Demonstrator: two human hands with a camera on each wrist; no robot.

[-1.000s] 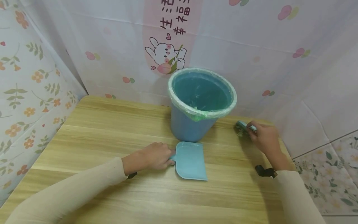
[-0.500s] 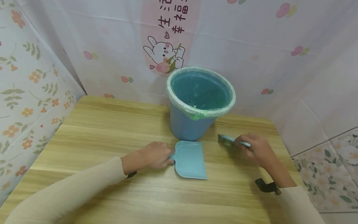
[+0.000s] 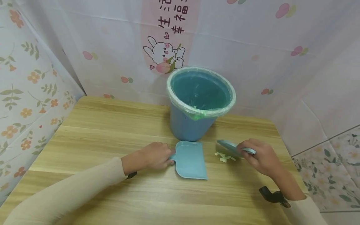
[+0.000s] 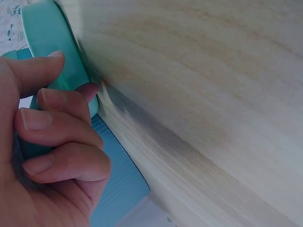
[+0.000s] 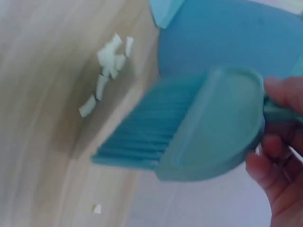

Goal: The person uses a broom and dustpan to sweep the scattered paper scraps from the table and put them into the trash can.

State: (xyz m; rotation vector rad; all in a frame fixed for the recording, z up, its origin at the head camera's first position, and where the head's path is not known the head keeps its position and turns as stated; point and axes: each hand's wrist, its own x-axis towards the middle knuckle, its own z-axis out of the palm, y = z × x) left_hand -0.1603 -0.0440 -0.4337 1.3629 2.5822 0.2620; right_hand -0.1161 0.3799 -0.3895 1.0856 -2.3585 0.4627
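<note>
My left hand [image 3: 156,155] grips the short handle of a light blue dustpan [image 3: 190,161], which lies on the wooden table with its straight edge facing right. In the left wrist view, the curled fingers [image 4: 71,163] show beside the dustpan's back wall. My right hand [image 3: 260,156] holds a small matching hand brush [image 3: 229,146] by its handle, to the right of the dustpan. Several pale scraps [image 3: 224,157] lie in a loose pile on the table, between brush and dustpan. The right wrist view shows the brush's bristles [image 5: 147,125] angled over the table, with the scraps [image 5: 111,56] beyond them.
Behind the dustpan stands a blue trash bin [image 3: 185,125] lined with a clear bag, a green knot at its rim. A printed curtain [image 3: 121,47] hangs along the table's back edge. One stray scrap [image 5: 97,208] lies apart from the pile.
The brush has come from the table's right back toward the dustpan and then lifted slightly, leaving the pale scraps in sight. The left hand and dustpan have stayed in place.
</note>
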